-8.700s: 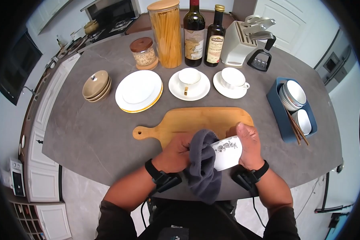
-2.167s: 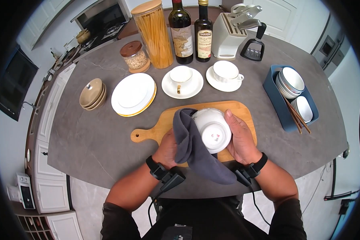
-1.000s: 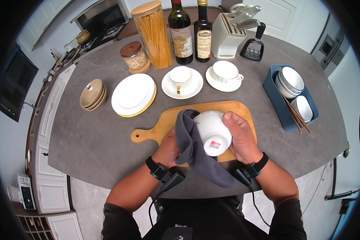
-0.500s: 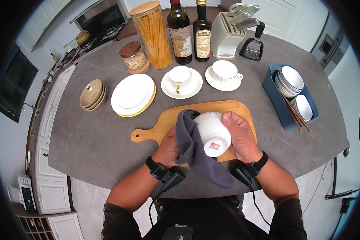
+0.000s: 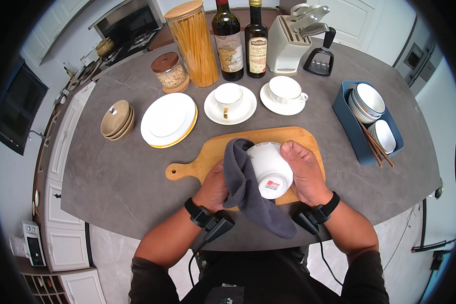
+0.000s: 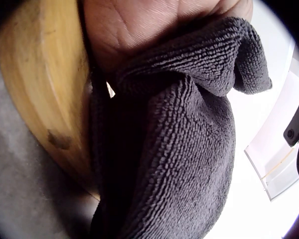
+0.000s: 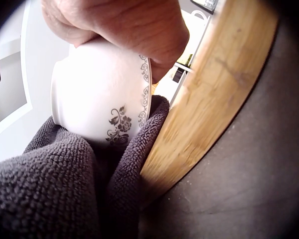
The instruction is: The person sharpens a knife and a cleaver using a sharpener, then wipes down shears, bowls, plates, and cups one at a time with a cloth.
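A white bowl is tilted over the wooden cutting board, its stamped base turned toward me. Grey scrollwork along its rim and a flower print show in the right wrist view. My right hand grips the bowl's right side, thumb on the outer wall. My left hand holds a dark grey cloth against the bowl's left side. The cloth drapes over the rim there and hangs down toward the table edge. Folds of cloth hide most of the left fingers.
Behind the board stand two cups on saucers, a stack of plates and brown bowls. A blue bin with bowls and chopsticks is at right. Farther back are a pasta jar, bottles and a knife block.
The bowl has turned from showing its printed side to showing its base, and both hands sit slightly higher over the board. In the last second, hands, bowl and cloth have barely moved.
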Tool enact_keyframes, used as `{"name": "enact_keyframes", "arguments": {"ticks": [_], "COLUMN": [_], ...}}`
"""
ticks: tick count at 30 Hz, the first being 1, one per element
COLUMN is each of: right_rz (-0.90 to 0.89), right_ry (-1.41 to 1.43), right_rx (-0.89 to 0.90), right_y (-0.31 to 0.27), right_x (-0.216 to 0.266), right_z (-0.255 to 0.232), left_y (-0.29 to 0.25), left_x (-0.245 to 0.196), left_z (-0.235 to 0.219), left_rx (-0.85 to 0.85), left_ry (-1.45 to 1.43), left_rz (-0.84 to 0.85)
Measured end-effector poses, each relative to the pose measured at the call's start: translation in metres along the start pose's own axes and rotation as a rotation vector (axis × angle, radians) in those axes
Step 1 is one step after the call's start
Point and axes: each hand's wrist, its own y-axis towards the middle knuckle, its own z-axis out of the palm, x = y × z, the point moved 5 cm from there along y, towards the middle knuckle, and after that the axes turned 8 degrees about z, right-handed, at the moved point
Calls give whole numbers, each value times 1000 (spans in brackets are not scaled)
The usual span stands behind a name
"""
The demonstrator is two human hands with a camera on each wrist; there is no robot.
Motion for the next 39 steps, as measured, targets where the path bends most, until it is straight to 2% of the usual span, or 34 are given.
{"name": "enact_keyframes", "arguments": {"ticks": [10, 13, 19, 39], "right_rz": [2, 7, 4, 15], "right_ry": [-4, -2, -8, -15], "right_rx": [-6, -8, -10, -28], "right_y": [0, 0, 0, 0], "right_x": [0, 1, 1, -1], "right_z": [-1, 0, 0, 0], "left_y": [0, -1, -1, -1], "left_x": [-2, -1, -4, -2], "left_z": [3, 1, 7, 3], "left_rx": [25, -14, 48, -27], "left_ry": [-8, -33, -32, -26], "left_rz": [1, 8, 16, 8]}}
